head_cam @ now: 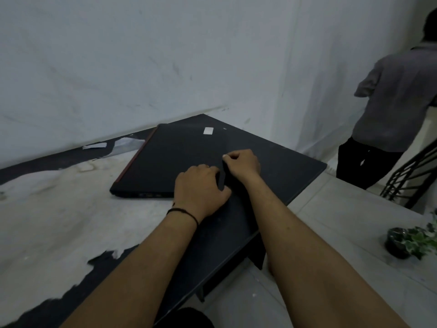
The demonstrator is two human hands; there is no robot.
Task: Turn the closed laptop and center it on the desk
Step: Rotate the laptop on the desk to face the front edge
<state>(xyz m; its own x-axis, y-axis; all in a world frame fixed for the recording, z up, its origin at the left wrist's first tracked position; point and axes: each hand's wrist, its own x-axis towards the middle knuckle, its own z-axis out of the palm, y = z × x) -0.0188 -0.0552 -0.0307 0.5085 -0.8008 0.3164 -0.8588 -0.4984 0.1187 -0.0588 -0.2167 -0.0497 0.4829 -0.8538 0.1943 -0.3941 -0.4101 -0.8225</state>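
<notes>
1. Left hand point(201, 185) rests mid-frame, fingers curled over the laptop's point(175, 159) near corner.
2. Right hand point(242, 163) sits beside it, fingers bunched, pinching that edge I think.
3. Closed laptop lies skewed toward the desk's point(59, 209) far right corner, so turning and centering look unfinished.

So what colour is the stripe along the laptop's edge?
Red, running along the black laptop's far-left edge, seen in the head view.

Bare forearms, black cord bracelet point(183, 213)
</notes>
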